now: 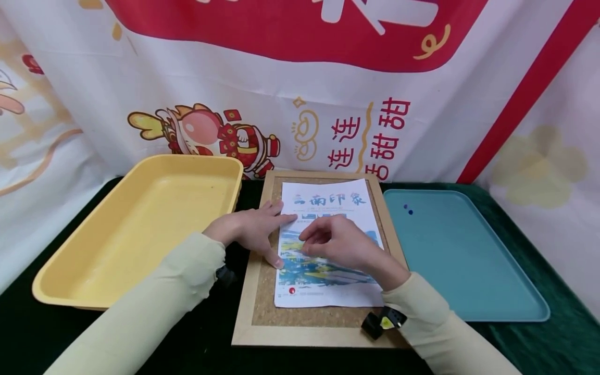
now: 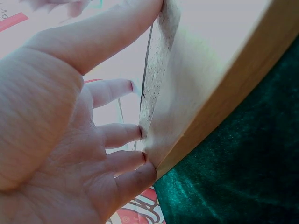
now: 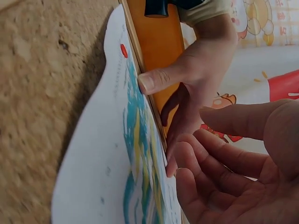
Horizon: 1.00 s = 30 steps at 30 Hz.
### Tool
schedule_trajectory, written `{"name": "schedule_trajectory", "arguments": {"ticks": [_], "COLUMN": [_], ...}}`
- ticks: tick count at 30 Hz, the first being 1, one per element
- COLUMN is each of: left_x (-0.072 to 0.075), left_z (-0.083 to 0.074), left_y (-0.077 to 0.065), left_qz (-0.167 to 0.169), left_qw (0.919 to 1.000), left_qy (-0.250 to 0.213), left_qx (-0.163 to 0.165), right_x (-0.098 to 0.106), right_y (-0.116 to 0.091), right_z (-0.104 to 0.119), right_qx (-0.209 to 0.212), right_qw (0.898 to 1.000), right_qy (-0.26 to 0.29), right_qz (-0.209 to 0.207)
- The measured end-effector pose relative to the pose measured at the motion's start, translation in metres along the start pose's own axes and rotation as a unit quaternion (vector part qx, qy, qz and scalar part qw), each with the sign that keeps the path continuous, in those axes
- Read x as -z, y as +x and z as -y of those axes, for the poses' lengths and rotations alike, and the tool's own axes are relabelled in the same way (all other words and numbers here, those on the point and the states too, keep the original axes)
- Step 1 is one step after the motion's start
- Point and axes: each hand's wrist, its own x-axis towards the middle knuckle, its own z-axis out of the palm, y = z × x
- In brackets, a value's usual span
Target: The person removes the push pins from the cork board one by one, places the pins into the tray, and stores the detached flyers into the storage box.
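Observation:
A white sheet printed with a blue, green and yellow landscape (image 1: 323, 273) lies on a wood-framed cork board (image 1: 323, 319). My left hand (image 1: 255, 228) spreads over the board's left side, with thumb and index fingertips on the sheet's left edge. In the left wrist view its other fingertips (image 2: 140, 133) touch the frame and cork. Over the middle of the sheet hovers my right hand (image 1: 344, 242), fingers loosely bent. The right wrist view shows a gap between its thumb (image 3: 238, 120) and fingers, nothing between them. There the sheet's lower edge (image 3: 88, 126) curls off the cork.
A yellow tray (image 1: 140, 229) stands left of the board. To the right lies a blue tray (image 1: 473, 260) with two small dark blue pieces (image 1: 408, 209) near its far left corner. Dark green cloth (image 1: 187, 338) covers the table, and a printed fabric backdrop (image 1: 436, 120) hangs behind.

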Motion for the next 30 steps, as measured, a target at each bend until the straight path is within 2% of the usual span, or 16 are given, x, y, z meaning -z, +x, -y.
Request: {"name": "schedule_trajectory", "arguments": {"ticks": [8, 16, 23, 30], "left_x": [-0.001, -0.002, -0.001, -0.001], "left_z": [0.001, 0.001, 0.0, -0.001], "left_y": [-0.001, 0.0, 0.0, -0.002], "left_qz": [0.0, -0.002, -0.001, -0.001], "left_qw": [1.0, 1.0, 1.0, 1.0], "left_qy": [0.001, -0.004, 0.002, 0.001], "left_qx": [0.0, 0.002, 0.004, 0.002], "right_x": [-0.01, -0.013, -0.014, -0.018], "right_y": [0.002, 0.0, -0.001, -0.001], "right_z": [0.0, -0.001, -0.002, -0.003], "right_qx": [0.002, -0.013, 0.002, 0.012], "right_qw": [0.999, 0.997, 0.994, 0.993], "right_qy": [0.002, -0.023, -0.027, -0.033], "right_qz": [0.047, 0.071, 0.106, 0.112]}}
